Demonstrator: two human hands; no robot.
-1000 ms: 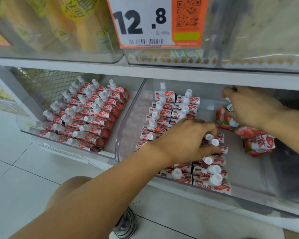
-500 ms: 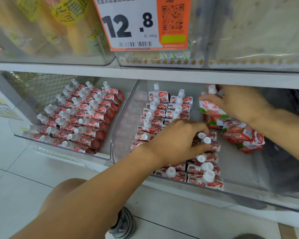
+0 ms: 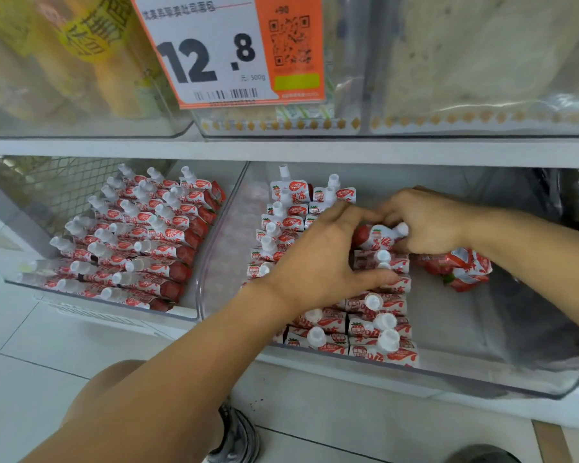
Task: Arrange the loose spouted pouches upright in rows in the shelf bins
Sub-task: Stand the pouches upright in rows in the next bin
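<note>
Red-and-white spouted pouches stand in rows [image 3: 378, 325] in the clear right bin [image 3: 448, 379]. My right hand [image 3: 428, 222] is shut on one pouch [image 3: 380, 237], holding it at the back end of the third row. My left hand [image 3: 325, 262] rests on the standing rows, fingers spread against the pouches beside that one. A small heap of loose pouches [image 3: 462, 267] lies on the bin floor under my right wrist. The left bin [image 3: 91, 305] holds full leaning rows of pouches [image 3: 141, 238].
A shelf board [image 3: 281, 150] runs just above the bins, with a price tag [image 3: 228, 51] hanging over it. Bare bin floor lies right of the rows. A dark bag [image 3: 569, 202] sits at far right. My knee and shoe [image 3: 238, 432] are below.
My right hand carried a pouch from the loose heap leftward and down to the back of the third row. My left hand shifted slightly toward it on the rows.
</note>
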